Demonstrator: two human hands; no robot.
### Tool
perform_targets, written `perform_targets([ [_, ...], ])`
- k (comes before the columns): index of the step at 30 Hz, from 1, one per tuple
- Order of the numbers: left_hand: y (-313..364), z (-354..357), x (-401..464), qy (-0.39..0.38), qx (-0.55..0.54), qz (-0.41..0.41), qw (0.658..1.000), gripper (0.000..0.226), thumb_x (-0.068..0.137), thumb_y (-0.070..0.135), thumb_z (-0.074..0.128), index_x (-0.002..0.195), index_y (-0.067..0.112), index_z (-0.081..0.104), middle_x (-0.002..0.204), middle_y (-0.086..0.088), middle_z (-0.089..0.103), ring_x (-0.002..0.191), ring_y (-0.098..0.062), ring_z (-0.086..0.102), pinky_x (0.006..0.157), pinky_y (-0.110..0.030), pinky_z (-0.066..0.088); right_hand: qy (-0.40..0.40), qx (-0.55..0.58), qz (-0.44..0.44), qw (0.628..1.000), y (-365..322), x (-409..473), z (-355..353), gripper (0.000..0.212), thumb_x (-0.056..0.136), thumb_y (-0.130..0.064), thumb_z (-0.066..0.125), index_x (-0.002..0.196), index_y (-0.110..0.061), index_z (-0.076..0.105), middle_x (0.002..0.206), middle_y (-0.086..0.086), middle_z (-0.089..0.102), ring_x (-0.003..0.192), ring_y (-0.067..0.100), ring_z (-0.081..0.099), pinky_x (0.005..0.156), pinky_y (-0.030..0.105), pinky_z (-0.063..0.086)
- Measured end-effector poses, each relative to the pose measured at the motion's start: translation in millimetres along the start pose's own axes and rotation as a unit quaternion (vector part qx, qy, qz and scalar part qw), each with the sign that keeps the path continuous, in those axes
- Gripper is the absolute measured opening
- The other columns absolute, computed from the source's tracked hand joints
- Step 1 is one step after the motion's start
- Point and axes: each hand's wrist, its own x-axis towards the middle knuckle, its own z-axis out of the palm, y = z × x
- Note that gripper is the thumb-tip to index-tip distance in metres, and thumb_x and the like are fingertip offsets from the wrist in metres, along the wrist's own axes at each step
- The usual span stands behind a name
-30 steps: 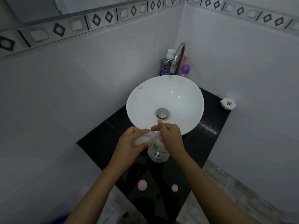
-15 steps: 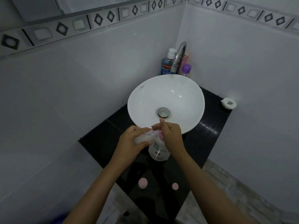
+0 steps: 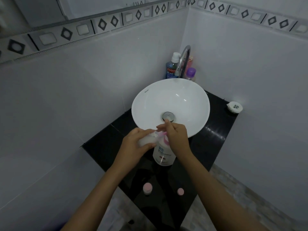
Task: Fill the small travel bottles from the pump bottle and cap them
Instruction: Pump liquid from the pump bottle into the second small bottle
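Barely shifted since before: left hand (image 3: 133, 145) gripping travel bottle (image 3: 146, 140) against pump bottle (image 3: 164, 154) spout, just before sink (image 3: 170, 107); right hand (image 3: 177, 137) curled on pump. Contents indiscernible. Capped bottle (image 3: 147, 188), loose cap (image 3: 180, 191) nearer.

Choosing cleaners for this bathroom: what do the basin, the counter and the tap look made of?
Basin: glazed white ceramic, judging by its glossy highlights. Counter: polished black stone or tile; it mirrors light and shows a seam. Tap: shiny chromed metal, probably.
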Motion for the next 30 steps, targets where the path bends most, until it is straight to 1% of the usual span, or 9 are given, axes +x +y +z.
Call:
perform_targets([
  [4, -4, 5, -1, -0.002, 0.024, -0.022, 0.999, 0.043, 0.078, 0.022, 0.074, 0.120, 0.026, 0.063, 0.104, 0.016, 0.053, 0.101, -0.002, 0.052, 0.088, -0.019, 0.044, -0.011, -0.058, 0.003, 0.998, 9, -2, 4, 0.044, 0.098, -0.031, 0.040, 0.087, -0.009, 0.077, 0.084, 0.002, 0.075, 0.082, 0.011, 0.067, 0.085, 0.035, 0.053],
  [6, -3, 5, -2, -0.004, 0.020, -0.024, 1.000, 0.043, 0.078, 0.021, 0.074, 0.119, 0.026, 0.063, 0.105, 0.011, 0.055, 0.100, -0.004, 0.053, 0.087, -0.019, 0.043, -0.014, -0.076, -0.002, 0.997, 8, -3, 2, 0.043, 0.098, -0.030, 0.041, 0.086, -0.009, 0.076, 0.084, 0.003, 0.075, 0.083, 0.015, 0.067, 0.086, 0.038, 0.053],
  [12, 7, -3, 0, -0.004, 0.001, -0.009, 1.000, 0.042, 0.077, 0.020, 0.074, 0.117, 0.027, 0.064, 0.107, 0.010, 0.056, 0.100, 0.000, 0.053, 0.084, -0.012, 0.040, -0.040, -0.061, -0.010, 0.997, -10, 2, -8, 0.037, 0.096, -0.029, 0.048, 0.086, -0.007, 0.076, 0.080, 0.002, 0.073, 0.074, 0.002, 0.064, 0.071, 0.017, 0.047],
  [15, 8, -4, 2, -0.009, 0.000, -0.010, 1.000, 0.042, 0.077, 0.021, 0.074, 0.117, 0.028, 0.064, 0.107, 0.010, 0.056, 0.100, 0.000, 0.053, 0.085, -0.014, 0.041, -0.019, -0.019, -0.005, 1.000, -9, 0, -5, 0.038, 0.097, -0.025, 0.046, 0.086, -0.005, 0.076, 0.074, -0.001, 0.071, 0.069, -0.001, 0.064, 0.072, 0.016, 0.047],
  [17, 6, -3, 2, -0.010, 0.001, -0.011, 1.000, 0.042, 0.077, 0.021, 0.074, 0.117, 0.030, 0.064, 0.107, 0.012, 0.056, 0.100, 0.003, 0.053, 0.084, -0.013, 0.041, -0.011, -0.003, -0.005, 1.000, -5, -1, -3, 0.039, 0.098, -0.025, 0.044, 0.087, -0.004, 0.076, 0.076, 0.000, 0.072, 0.072, 0.002, 0.066, 0.075, 0.018, 0.049],
  [19, 5, -1, 2, -0.013, 0.009, -0.019, 1.000, 0.042, 0.078, 0.022, 0.074, 0.118, 0.028, 0.063, 0.107, 0.012, 0.055, 0.099, 0.004, 0.052, 0.083, -0.012, 0.040, -0.014, -0.016, -0.002, 1.000, 1, -1, -1, 0.041, 0.099, -0.027, 0.043, 0.089, -0.007, 0.076, 0.081, 0.000, 0.073, 0.079, 0.007, 0.066, 0.080, 0.023, 0.050],
  [23, 0, 2, 2, -0.021, 0.019, -0.031, 0.999, 0.043, 0.076, 0.021, 0.075, 0.118, 0.026, 0.064, 0.107, 0.007, 0.057, 0.100, -0.004, 0.054, 0.086, -0.019, 0.042, -0.012, -0.048, 0.009, 0.999, 12, -4, 2, 0.040, 0.098, -0.033, 0.043, 0.090, -0.013, 0.077, 0.083, -0.002, 0.074, 0.083, 0.011, 0.066, 0.085, 0.036, 0.053],
  [27, 0, -1, 1, -0.030, -0.001, -0.022, 0.999, 0.042, 0.076, 0.020, 0.076, 0.115, 0.031, 0.065, 0.104, 0.013, 0.057, 0.102, -0.005, 0.055, 0.088, -0.023, 0.045, -0.038, -0.062, 0.001, 0.997, -1, -2, -6, 0.037, 0.097, -0.031, 0.046, 0.091, -0.009, 0.077, 0.083, 0.000, 0.073, 0.076, 0.001, 0.063, 0.071, 0.019, 0.047],
  [30, 3, -2, 0, -0.018, -0.007, -0.017, 1.000, 0.042, 0.075, 0.021, 0.076, 0.113, 0.034, 0.065, 0.104, 0.014, 0.058, 0.100, 0.002, 0.055, 0.085, -0.018, 0.045, -0.044, -0.055, -0.005, 0.998, -5, 0, -9, 0.037, 0.096, -0.029, 0.048, 0.089, -0.007, 0.077, 0.080, 0.000, 0.073, 0.075, 0.001, 0.064, 0.074, 0.018, 0.048],
])
